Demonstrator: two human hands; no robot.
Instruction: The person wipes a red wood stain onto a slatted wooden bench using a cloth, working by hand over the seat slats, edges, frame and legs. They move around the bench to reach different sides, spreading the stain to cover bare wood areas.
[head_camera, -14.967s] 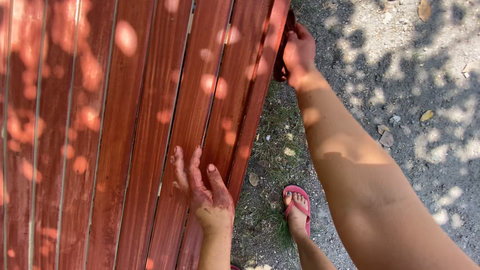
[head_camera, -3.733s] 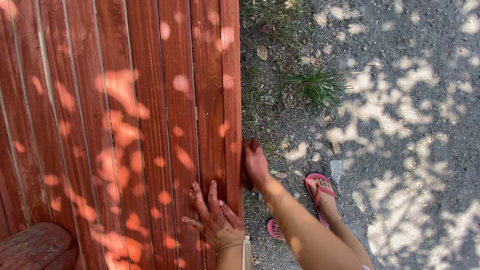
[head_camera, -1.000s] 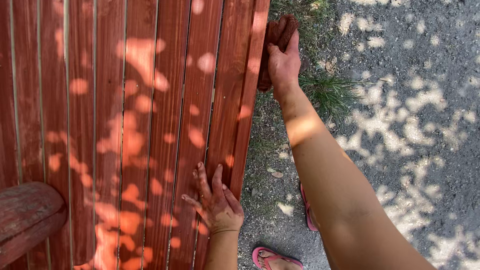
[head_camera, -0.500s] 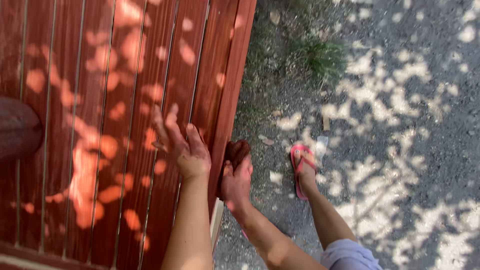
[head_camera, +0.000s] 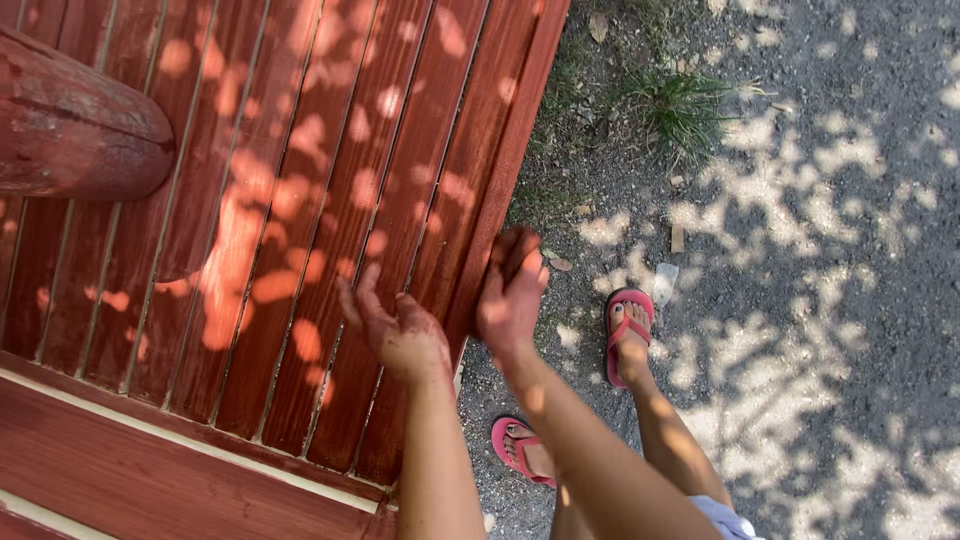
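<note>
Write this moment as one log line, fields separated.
left hand: flat on red-stained wooden slats | right hand: rubbing dark cloth along slat edge | pink sandals: on gravel

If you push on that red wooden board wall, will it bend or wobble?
Probably it stays stiff: the red plank wall is made of many boards set side by side with a rail across the bottom. The right hand grips its edge and the left hand is at its face. It looks freshly stained, so perhaps slick or sticky.
</note>
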